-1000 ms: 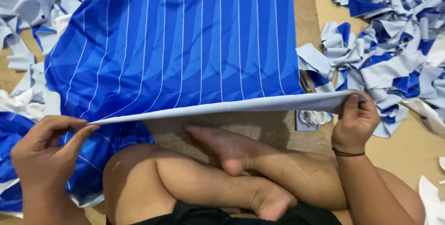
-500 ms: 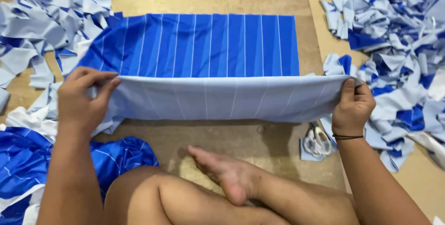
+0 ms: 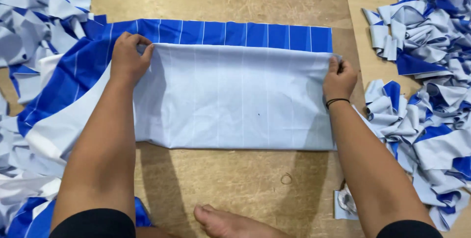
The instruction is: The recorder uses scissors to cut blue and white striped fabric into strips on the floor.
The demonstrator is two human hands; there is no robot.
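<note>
Left hand [image 3: 128,59] and right hand [image 3: 338,78] are each pinching a top corner of the folded blue striped fabric [image 3: 235,98], which is lying flat on the wooden floor [image 3: 221,189], pale underside facing up. Heaps of fabric scraps [image 3: 427,61] are flanking it; scissors [image 3: 346,202] are lying near the right forearm.

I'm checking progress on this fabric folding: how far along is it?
Done: the near edge of the blue striped fabric lies folded over, pale underside up, leaving a blue strip showing at the far edge. In hand: the left hand and right hand pinch the folded edge's two corners. Left: that strip is not yet covered; loose fabric scraps lie heaped alongside.
</note>
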